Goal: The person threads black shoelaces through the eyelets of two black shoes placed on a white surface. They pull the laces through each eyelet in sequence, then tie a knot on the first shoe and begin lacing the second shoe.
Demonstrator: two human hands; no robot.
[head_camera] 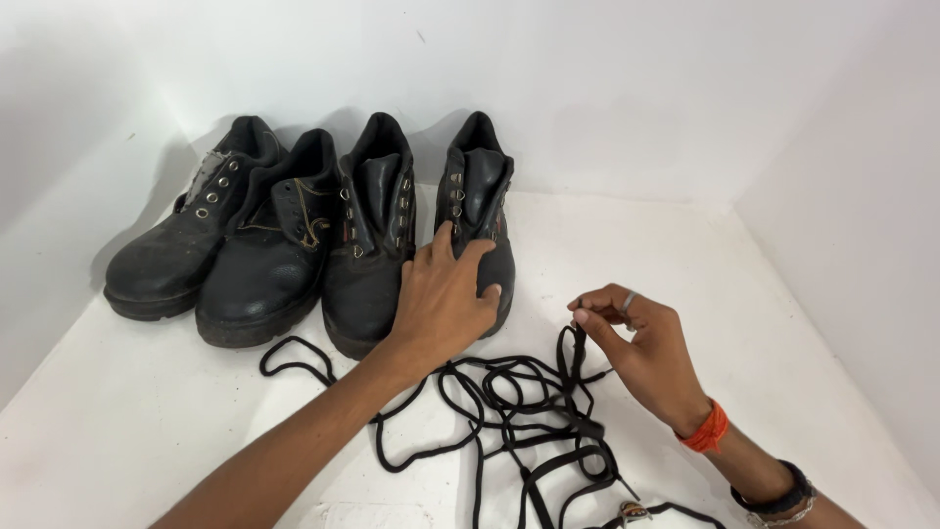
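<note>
Several black leather boots stand in a row against the white wall. My left hand [446,299] rests flat on the toe of the rightmost boot [480,211], fingers spread over it. To its right, my right hand [636,343] pinches the end of a black shoelace [571,343] between thumb and fingers and lifts it off the surface. That lace runs down into a tangled heap of black laces [519,411] in front of the boots. The third boot [372,225] has an open tongue and bare metal eyelets.
Two more boots, the far-left boot [181,245] and a second boot [274,255] with a thin brownish lace, stand to the left. The white floor [147,411] meets white walls behind and at the right. My right wrist wears an orange thread and bracelets.
</note>
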